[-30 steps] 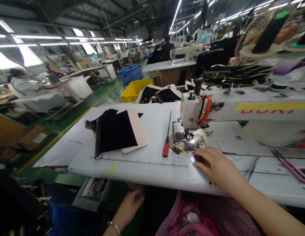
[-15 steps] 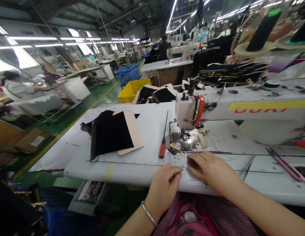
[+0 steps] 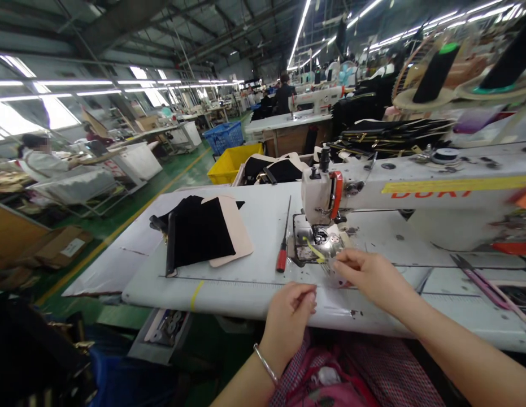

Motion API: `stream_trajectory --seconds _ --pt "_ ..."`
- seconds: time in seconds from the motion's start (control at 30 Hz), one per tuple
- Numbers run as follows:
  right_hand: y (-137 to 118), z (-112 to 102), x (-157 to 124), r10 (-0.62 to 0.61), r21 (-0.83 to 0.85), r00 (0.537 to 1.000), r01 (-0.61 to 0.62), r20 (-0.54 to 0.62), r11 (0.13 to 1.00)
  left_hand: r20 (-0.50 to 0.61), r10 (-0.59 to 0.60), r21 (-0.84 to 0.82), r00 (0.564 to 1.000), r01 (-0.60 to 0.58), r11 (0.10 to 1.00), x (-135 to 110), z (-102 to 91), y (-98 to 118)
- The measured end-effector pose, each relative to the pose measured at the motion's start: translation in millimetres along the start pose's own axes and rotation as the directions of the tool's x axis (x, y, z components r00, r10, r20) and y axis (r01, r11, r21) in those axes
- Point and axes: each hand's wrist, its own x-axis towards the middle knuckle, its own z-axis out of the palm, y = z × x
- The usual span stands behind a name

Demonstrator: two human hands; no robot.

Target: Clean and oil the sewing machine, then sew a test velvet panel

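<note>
My right hand (image 3: 366, 274) pinches a thin shiny piece (image 3: 334, 271) at the front of the sewing machine's bed. A yellow strip (image 3: 314, 250) runs from this piece over the metal needle plate (image 3: 304, 230); whether the two are joined I cannot tell. My left hand (image 3: 291, 311) is at the table's front edge, fingers curled and thumb pressed to the fingertips; anything inside is hidden. Just left of the plate lies a screwdriver with a red handle (image 3: 282, 259). The sewing machine head (image 3: 317, 195) stands above the opened plate area.
Black fabric pieces (image 3: 201, 234) with a beige panel (image 3: 241, 237) lie on the left of the table. Pink-handled scissors (image 3: 485, 285) rest at the right. Beyond the table are a yellow crate (image 3: 231, 164) and a blue basket (image 3: 224, 137). An open drawer (image 3: 161, 339) hangs below.
My right hand has risen slightly off the table edge toward the plate, bringing the shiny piece into sight. The yellow strip has shifted up and right. My left hand stays about the same.
</note>
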Motion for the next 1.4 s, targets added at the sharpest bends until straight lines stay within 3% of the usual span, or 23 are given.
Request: stream_trajectory --seconds 0.07,0.13,0.23,0.27,0.4,0.63,0.7,0.77,0.87,0.93,1.03,1.1,1.23,1.3,1.4 --pt "-1 5 -16 0.045 0.198 0.999 -0.047 0.017 0.979 0.026 -0.082 -0.258 0.996 0.086 0.962 -4 6.7 3" --pt "-6 16 -35 0.099 0.4 0.995 -0.103 0.03 0.911 0.022 -0.113 -0.416 0.993 0.112 0.903 -8 14.0 7" --pt "-13 31 -56 0.202 0.659 0.976 -0.201 0.076 0.725 -0.014 -0.119 -0.458 0.993 0.1 0.884 -12 21.0 14" --pt "-14 33 -59 0.219 0.671 0.973 -0.213 0.077 0.71 -0.023 -0.119 -0.446 0.993 0.097 0.89 -13 21.5 16" --pt "-16 23 -55 0.193 0.397 0.98 -0.159 -0.046 0.904 -0.015 -0.136 -0.403 0.991 0.118 0.908 -17 16.0 23" --pt "-20 6 -42 0.129 0.443 0.992 -0.117 0.004 0.889 0.009 -0.164 -0.296 0.986 0.159 0.942 -25 5.1 33" --pt "-22 3 -45 0.014 0.395 0.999 0.004 -0.041 0.919 0.016 -0.167 -0.309 0.986 0.164 0.937 -26 3.1 34" --pt "-25 -1 -48 -0.163 0.218 0.984 0.174 -0.066 0.96 0.014 -0.152 -0.296 0.988 0.15 0.943 -26 0.7 34" --pt "-29 -7 -51 -0.316 -0.065 0.949 0.316 0.017 0.946 -0.014 -0.09 -0.182 0.996 0.086 0.979 -26 -3.8 34" --pt "-29 -9 -53 -0.309 -0.124 0.948 0.316 0.072 0.941 -0.059 -0.041 -0.056 0.997 0.037 0.998 -26 -7.2 34" --pt "-27 -8 -54 -0.325 -0.138 0.944 0.329 0.045 0.934 -0.099 0.015 0.073 0.995 -0.008 0.997 -27 -12.0 35" --pt "-26 -7 -55 -0.342 -0.13 0.939 0.344 0.039 0.93 -0.086 0.014 0.08 0.996 -0.007 0.997 -28 -14.4 36" --pt "-29 -2 -54 -0.256 -0.078 0.955 0.269 0.152 0.96 -0.056 -0.016 0.099 0.998 0.022 0.995 -30 -16.5 40" --pt "-31 0 -55 -0.256 -0.07 0.959 0.266 0.124 0.961 -0.051 0.007 0.168 0.999 0.002 0.986 -32 -16.6 41" --pt "-30 -2 -60 -0.183 0.006 0.983 0.184 -0.021 0.983 -0.056 0.087 0.313 0.995 -0.065 0.947 -32 -17.9 40"
